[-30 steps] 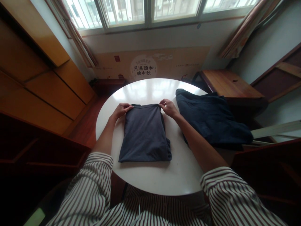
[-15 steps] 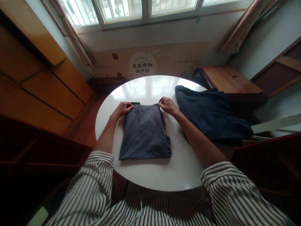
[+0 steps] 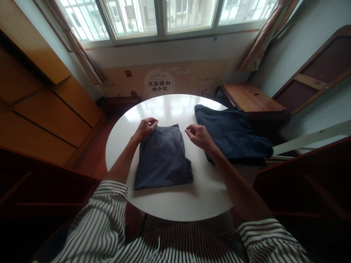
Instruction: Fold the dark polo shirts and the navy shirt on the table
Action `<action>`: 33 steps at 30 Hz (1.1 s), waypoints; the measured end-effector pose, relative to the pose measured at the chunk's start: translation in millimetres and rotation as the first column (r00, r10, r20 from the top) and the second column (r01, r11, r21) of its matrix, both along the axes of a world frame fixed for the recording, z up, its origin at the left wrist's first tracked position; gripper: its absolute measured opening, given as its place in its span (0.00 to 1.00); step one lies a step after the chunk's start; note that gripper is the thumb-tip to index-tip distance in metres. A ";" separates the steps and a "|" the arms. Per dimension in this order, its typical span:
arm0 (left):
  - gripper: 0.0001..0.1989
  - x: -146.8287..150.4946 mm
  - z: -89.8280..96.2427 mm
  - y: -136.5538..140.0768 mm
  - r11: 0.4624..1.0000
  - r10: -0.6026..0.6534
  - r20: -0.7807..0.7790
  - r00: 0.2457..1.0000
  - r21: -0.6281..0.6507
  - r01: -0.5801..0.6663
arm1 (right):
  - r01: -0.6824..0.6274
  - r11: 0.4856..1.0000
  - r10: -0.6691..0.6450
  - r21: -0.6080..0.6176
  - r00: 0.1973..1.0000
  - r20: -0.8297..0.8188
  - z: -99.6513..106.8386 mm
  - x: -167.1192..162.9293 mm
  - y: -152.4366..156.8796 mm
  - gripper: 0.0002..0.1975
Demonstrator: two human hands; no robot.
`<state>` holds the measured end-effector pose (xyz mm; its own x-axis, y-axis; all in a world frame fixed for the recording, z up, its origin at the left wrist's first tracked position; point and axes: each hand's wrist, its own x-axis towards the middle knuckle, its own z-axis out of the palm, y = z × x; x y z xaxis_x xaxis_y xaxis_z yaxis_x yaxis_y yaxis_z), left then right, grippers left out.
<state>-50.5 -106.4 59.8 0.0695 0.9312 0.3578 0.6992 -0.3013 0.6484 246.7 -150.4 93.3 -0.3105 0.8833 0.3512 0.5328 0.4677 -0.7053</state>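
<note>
A folded grey garment (image 3: 163,157) lies flat on the round white table (image 3: 175,204) before me. Over its far left corner is my left hand (image 3: 146,128), fingers curled towards the thumb; whether cloth is pinched there is hidden. My right hand (image 3: 199,136) hovers just to the right of the garment's far right corner, apart from it. Its fingers are loosely bent, thumb and fingertips slightly parted, with nothing between them. Farther right, a pile of folded dark blue clothing (image 3: 233,135) rests partly behind my right wrist.
A wooden side table (image 3: 249,96) stands behind at the right. At the left are orange wooden cabinets (image 3: 49,128). A printed board (image 3: 192,76) leans below the window (image 3: 137,18). Dark red furniture (image 3: 307,186) flanks me on both sides.
My right hand has let go of the garment's far right corner and moved off to the right. The left hand stays at the far left corner. The camera view has shifted slightly.
</note>
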 end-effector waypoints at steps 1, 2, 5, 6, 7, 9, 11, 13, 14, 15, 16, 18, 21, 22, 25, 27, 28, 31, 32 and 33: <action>0.15 11.0 4.1 3.2 0.998 -0.040 -0.007 0.999 -0.040 0.040 | 0.002 1.000 -0.002 -0.015 1.000 0.002 -5.0 -0.7 -1.3 0.10; 0.15 22.1 7.9 7.5 0.994 -0.082 -0.030 0.996 -0.070 0.080 | -0.004 1.000 0.004 -0.029 1.000 0.008 -9.2 -1.7 -2.0 0.10; 0.19 52.5 16.0 23.7 0.981 -0.156 -0.160 0.975 -0.144 0.133 | -0.053 0.997 0.055 -0.062 0.998 0.026 -17.6 -2.8 -2.5 0.08; 0.21 60.8 17.1 28.8 0.975 -0.165 -0.213 0.963 -0.180 0.127 | -0.069 0.995 0.071 -0.070 0.997 0.031 -19.6 -2.3 -2.4 0.08; 0.23 68.0 17.4 32.9 0.968 -0.174 -0.257 0.951 -0.221 0.117 | -0.080 0.994 0.082 -0.078 0.996 0.034 -21.4 -1.4 -2.1 0.07; 0.27 78.6 15.3 37.5 0.954 -0.190 -0.288 0.939 -0.279 0.107 | -0.084 0.992 0.088 -0.093 0.995 0.036 -25.0 0.6 -1.3 0.04; 0.27 84.7 11.1 37.7 0.954 -0.191 -0.249 0.949 -0.274 0.120 | -0.079 0.991 0.084 -0.106 0.996 0.041 -28.0 2.0 -0.8 0.07; 0.25 87.2 7.0 35.5 0.965 -0.178 -0.202 0.963 -0.227 0.131 | -0.076 0.991 0.083 -0.110 0.995 0.061 -30.1 2.1 -0.9 0.10; 0.24 87.6 5.5 34.2 0.970 -0.166 -0.182 0.969 -0.205 0.128 | -0.076 0.991 0.085 -0.110 0.994 0.076 -30.9 1.6 -1.3 0.11; 0.23 87.6 4.7 33.3 0.974 -0.154 -0.161 0.975 -0.192 0.122 | -0.077 0.991 0.087 -0.112 0.992 0.092 -31.4 0.9 -1.8 0.10; 0.22 87.5 4.6 32.7 0.975 -0.145 -0.139 0.980 -0.191 0.117 | -0.075 0.991 0.087 -0.115 0.990 0.107 -31.8 0.1 -2.3 0.10; 0.22 87.0 5.9 32.8 0.964 -0.155 -0.100 0.983 -0.232 0.128 | -0.075 0.989 0.092 -0.127 0.987 0.131 -32.4 -1.4 -3.0 0.08; 0.20 86.0 9.8 35.0 0.938 -0.212 -0.058 0.976 -0.294 0.186 | -0.082 0.987 0.104 -0.137 0.982 0.160 -32.6 -2.1 -2.9 0.04; 0.19 85.4 11.3 35.9 0.937 -0.220 -0.032 0.975 -0.287 0.202 | -0.089 0.986 0.111 -0.140 0.980 0.163 -32.3 -1.9 -2.8 0.03; 0.18 82.6 15.5 37.6 0.948 -0.186 0.100 0.977 -0.242 0.205 | -0.129 0.973 0.154 -0.191 0.980 0.123 -29.9 -0.8 -3.1 0.06; 0.19 80.1 17.9 38.0 0.941 -0.173 0.194 0.966 -0.258 0.220 | -0.180 0.948 0.199 -0.262 0.979 0.050 -27.9 -0.7 -4.3 0.09; 0.19 79.0 18.7 38.1 0.934 -0.173 0.231 0.957 -0.269 0.234 | -0.203 0.934 0.215 -0.293 0.977 0.011 -27.1 -1.0 -5.0 0.11; 0.21 76.2 20.1 37.5 0.918 -0.176 0.334 0.926 -0.284 0.277 | -0.233 0.914 0.221 -0.332 0.973 -0.072 -26.8 -3.1 -6.7 0.18; 0.22 75.4 20.1 37.1 0.910 -0.171 0.372 0.912 -0.294 0.291 | -0.232 0.915 0.215 -0.331 0.973 -0.086 -27.4 -3.9 -7.0 0.18; 0.22 74.5 20.0 36.5 0.900 -0.165 0.412 0.896 -0.310 0.308 | -0.230 0.917 0.211 -0.327 0.973 -0.095 -28.4 -4.8 -7.1 0.18</action>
<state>24.0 -69.9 79.8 0.2345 0.9710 0.0465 0.3270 -0.1239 0.9369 241.9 -157.5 64.9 -0.4991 0.8636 0.0709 0.3980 0.3012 -0.8665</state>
